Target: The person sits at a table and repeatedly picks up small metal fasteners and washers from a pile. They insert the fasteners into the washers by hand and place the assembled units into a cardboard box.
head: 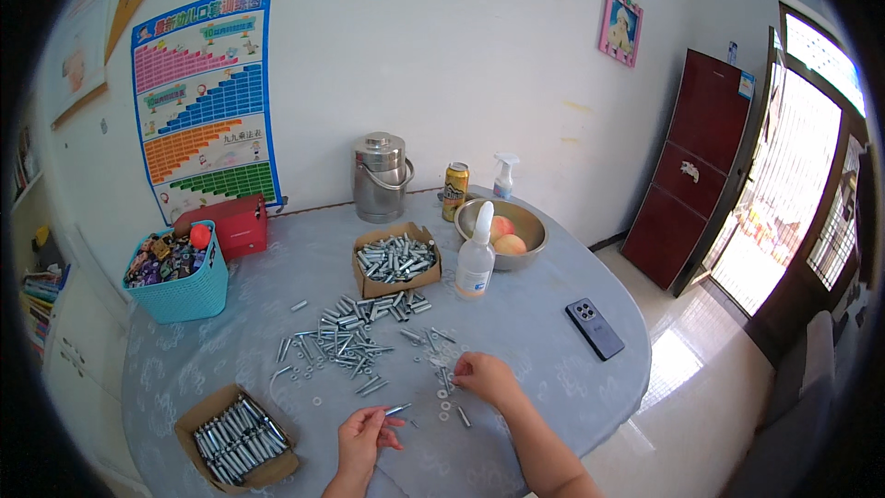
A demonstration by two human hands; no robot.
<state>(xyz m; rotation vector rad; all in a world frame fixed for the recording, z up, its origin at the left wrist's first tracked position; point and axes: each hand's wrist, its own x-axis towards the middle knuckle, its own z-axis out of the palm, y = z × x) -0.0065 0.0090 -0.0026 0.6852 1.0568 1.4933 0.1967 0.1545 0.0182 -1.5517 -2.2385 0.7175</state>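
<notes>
My left hand [366, 432] holds a metal expansion bolt [397, 409] between thumb and fingers, near the front of the table. To its right, my right hand [480, 377] has its fingertips together over small washers and bolts; whether something is pinched there is too small to tell. White washers [443, 406] and a loose metal sleeve [464, 417] lie just below it. A heap of metal bolts and sleeves [346, 339] spreads over the middle. Behind the heap, a cardboard box [399, 288] is full of metal sleeves. Another cardboard box [280, 467] at the front left holds bolts in rows.
On the grey tablecloth [553, 373] stand a clear spray bottle [475, 266], a steel bowl [515, 261] with peaches, a yellow can [455, 194], a steel insulated pot [379, 183] and a turquoise basket [183, 297] of small items. A phone [594, 329] lies at right.
</notes>
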